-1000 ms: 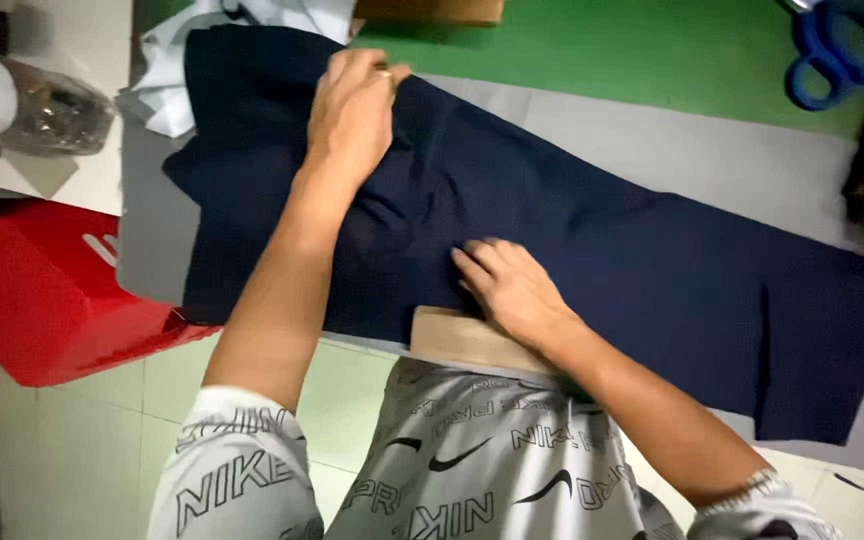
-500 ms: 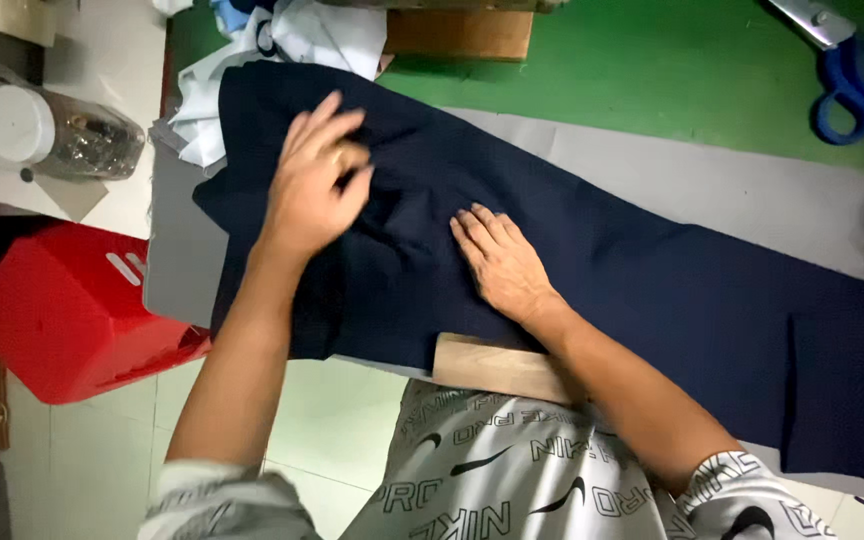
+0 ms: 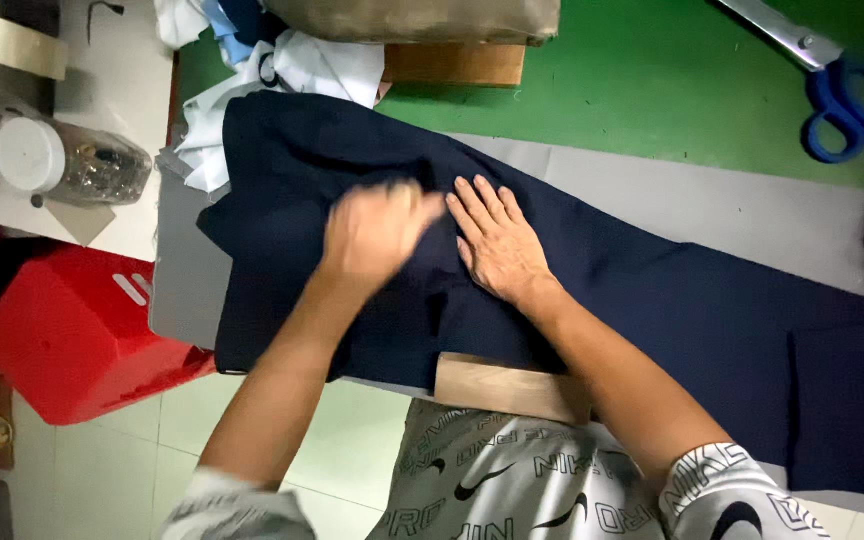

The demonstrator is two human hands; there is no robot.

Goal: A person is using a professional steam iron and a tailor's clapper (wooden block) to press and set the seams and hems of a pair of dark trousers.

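Flat and open, our right hand (image 3: 497,240) presses palm-down on the dark navy cloth (image 3: 592,300), fingers spread and gripping nothing. Our left hand (image 3: 372,232) lies just beside it on the same cloth, blurred, so we cannot tell whether its fingers are loose or closed on a fold.

From the head view, the navy cloth is a long, smooth, matte woven piece. It runs from the tabletop's far left corner, where it bunches into soft folds, down to the near right edge, where it lies flat with a straight hem. Under it a pale grey sheet (image 3: 732,205) covers the bench, and beyond that the surface is bright green (image 3: 632,90).

White crumpled fabric (image 3: 302,75) sits at the far left edge, touching the navy cloth. Blue-handled scissors (image 3: 847,95) with steel blades rest at the far right corner. A bare wooden block (image 3: 512,388) juts from the near edge, against our patterned grey shirt (image 3: 512,480). Off the left edge stand a red plastic bin (image 3: 72,335) and a clear jar with a white lid (image 3: 72,160).
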